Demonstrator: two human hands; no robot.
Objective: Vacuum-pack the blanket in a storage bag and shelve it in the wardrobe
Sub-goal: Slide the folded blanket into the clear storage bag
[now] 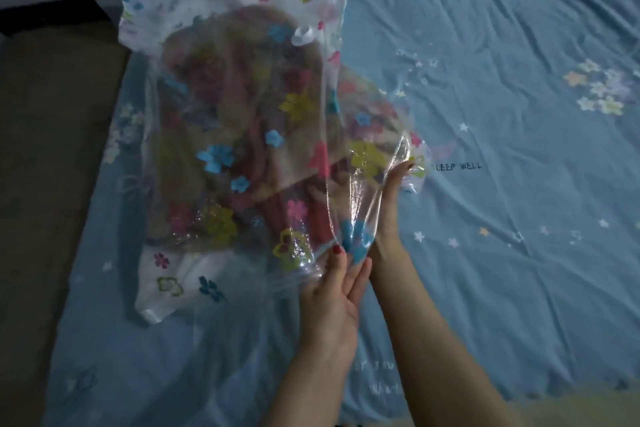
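Hands, 2 of them, reach forward from the bottom of the view over a bed covered in a wrinkled light-blue cotton sheet (502, 45) printed with small stars, pale flower clusters and the words "SLEEP WELL". Between them they hold up a large clear plastic storage bag (242, 107) printed with blue, pink and yellow-green flowers, with white panels at its far and near ends. Inside it, seen through the plastic, sits a folded blanket (221, 107) in tan and red tones — its pattern is too blurred to make out. The bag is lifted at its right side and tilts down toward the left edge of the bed, where its lower white corner touches the sheet. The left hand (334, 291) pinches the near edge of the bag, thumb on top with a red-painted nail, fingers beneath. The right hand (388, 198) is extended with straight fingers and lies against the bag's right side, partly behind the plastic; whether it grips there cannot be told. A round white valve (303, 35) shows on the bag's upper face near the far end. Left of the bed lies a dark floor (41, 149), and a pale wall or furniture edge shows at the top left — too dim to identify.
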